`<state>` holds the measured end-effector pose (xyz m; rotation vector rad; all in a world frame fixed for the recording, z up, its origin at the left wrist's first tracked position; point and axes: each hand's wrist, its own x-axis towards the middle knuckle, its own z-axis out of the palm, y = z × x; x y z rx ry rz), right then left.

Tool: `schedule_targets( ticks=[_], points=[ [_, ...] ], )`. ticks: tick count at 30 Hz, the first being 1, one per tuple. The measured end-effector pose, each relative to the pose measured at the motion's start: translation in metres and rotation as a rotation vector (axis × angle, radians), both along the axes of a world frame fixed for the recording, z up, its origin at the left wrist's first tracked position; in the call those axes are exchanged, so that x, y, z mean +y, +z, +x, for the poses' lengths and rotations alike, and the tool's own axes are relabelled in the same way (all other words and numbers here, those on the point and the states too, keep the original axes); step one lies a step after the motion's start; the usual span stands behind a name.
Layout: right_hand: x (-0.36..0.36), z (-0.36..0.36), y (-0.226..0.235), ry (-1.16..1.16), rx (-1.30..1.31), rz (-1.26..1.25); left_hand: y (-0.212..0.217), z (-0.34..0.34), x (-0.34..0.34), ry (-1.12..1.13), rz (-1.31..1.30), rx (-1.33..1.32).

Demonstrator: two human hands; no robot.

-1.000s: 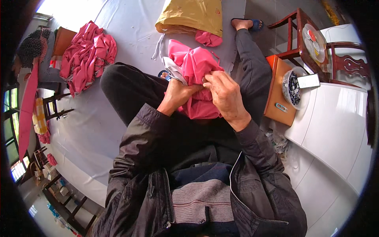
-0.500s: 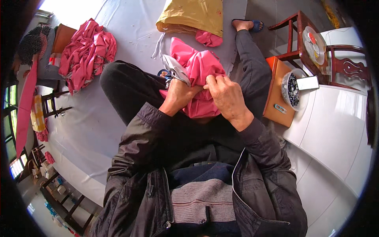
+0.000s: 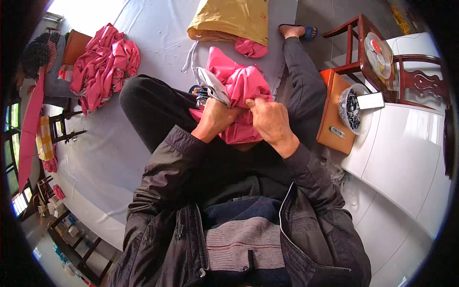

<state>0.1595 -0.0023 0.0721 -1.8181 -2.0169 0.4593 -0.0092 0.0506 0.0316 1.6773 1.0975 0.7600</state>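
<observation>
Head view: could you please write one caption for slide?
Left hand and right hand hold bunched pink cloth, with a yellow bag lying beyond it.

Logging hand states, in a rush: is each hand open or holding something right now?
Left hand: closed, holding the pink cloth.
Right hand: closed, fingers gripping the same cloth.

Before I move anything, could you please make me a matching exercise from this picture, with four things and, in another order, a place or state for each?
Things
1. right hand
2. yellow bag
3. clear bowl
4. small teal item

Places or states
A. holding many small dark pieces
B. lying on the brown box
C. gripping pink cloth
D. lying on the pale sheet

Pairs: 1-C, 2-D, 3-A, 4-B
</observation>
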Motion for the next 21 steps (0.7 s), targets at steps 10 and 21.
schedule_targets(
  ticks=[10, 21],
  points=[
    [0.002, 0.003, -0.019, -0.174, 0.236, -0.025, -0.001, 0.0, 0.001, -0.003, -0.043, 0.027],
    [-0.002, 0.014, 0.011, -0.058, 0.056, -0.084, 0.0, 0.001, 0.003, 0.0, -0.026, -0.053]
  ],
)
